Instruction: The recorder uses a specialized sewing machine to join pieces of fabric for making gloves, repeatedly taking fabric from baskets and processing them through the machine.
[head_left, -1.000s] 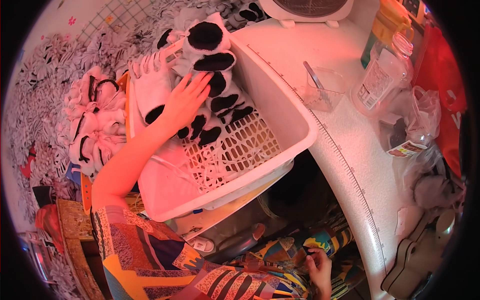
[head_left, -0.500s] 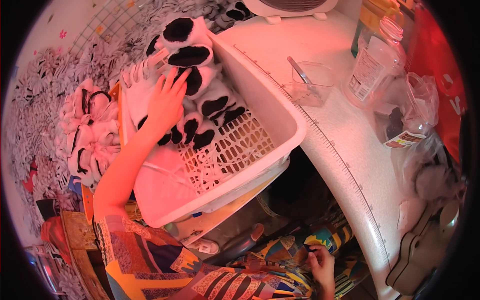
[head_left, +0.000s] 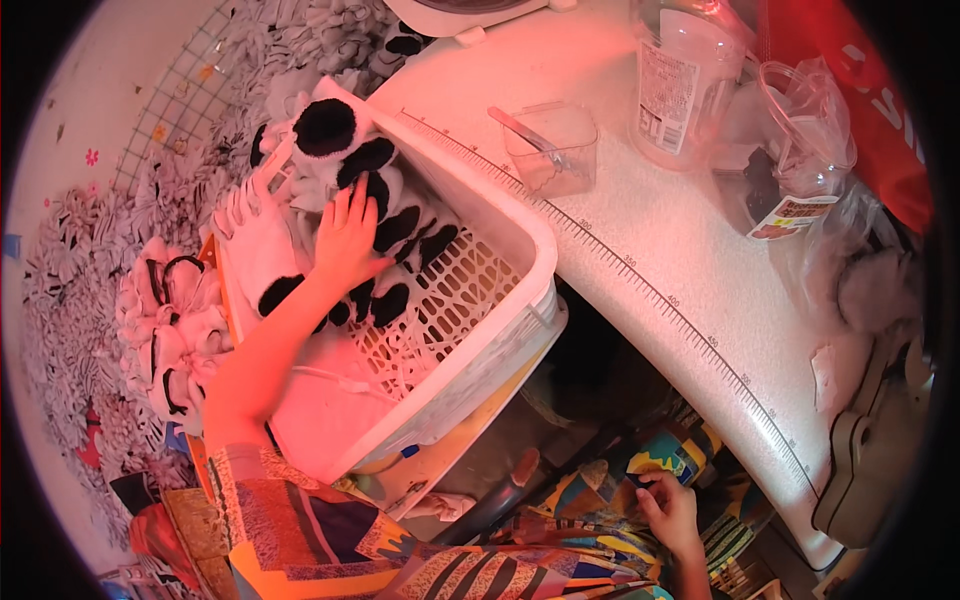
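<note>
View from above of a person's two bare hands at a worktable. The left hand (head_left: 347,243) reaches into a white rectangular plastic basket with a slotted floor (head_left: 548,255); its grip is spread, the fingers slightly parted and lying over white plush fabric pieces with black oval patches (head_left: 326,127). These pieces are stacked along the far-left part of the basket, overlapping one another, while the slotted floor shows bare toward the near right. The right hand (head_left: 668,505) is low in the view, over patterned multicoloured trousers (head_left: 585,487); its fingers are curled, and in this dim area one cannot tell whether its grip pinches anything. Right of the basket, a curved white tabletop with a printed black ruler scale (head_left: 620,200) carries a small clear plastic box (head_left: 575,165), with a thin metal strip (head_left: 522,128) leaning in it, and a clear plastic jar with a white label (head_left: 670,95). Along the left side spreads a large heap of pale grey-and-white plush fabric (head_left: 90,240).
</note>
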